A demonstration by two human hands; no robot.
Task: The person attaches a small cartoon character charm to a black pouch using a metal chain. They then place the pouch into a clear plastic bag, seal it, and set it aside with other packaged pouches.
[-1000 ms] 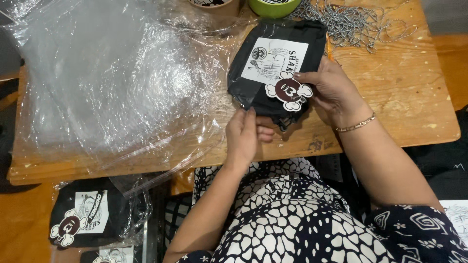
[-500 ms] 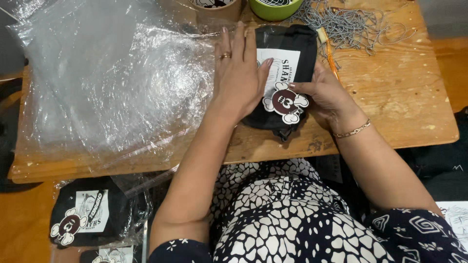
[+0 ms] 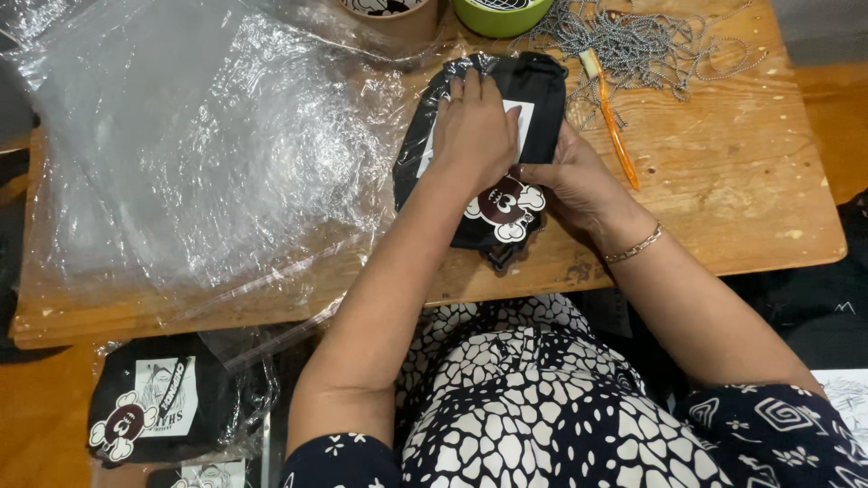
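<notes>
Hands (image 3: 520, 158) pressing black pouch (image 3: 542, 90) (wooden table (image 3: 723, 181))

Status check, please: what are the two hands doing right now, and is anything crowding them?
Left hand pressing flat on the black pouch. Right hand gripping its right edge. Pile of clear plastic bags close on the left, orange tool and bead chains to the right.

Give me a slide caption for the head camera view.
Left hand presses black bagged pouch flat on wooden table; right hand steadies it.

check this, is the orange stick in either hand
No, the orange stick lies on the wooden table beside the black pouch, apart from the left hand and right hand.
</notes>
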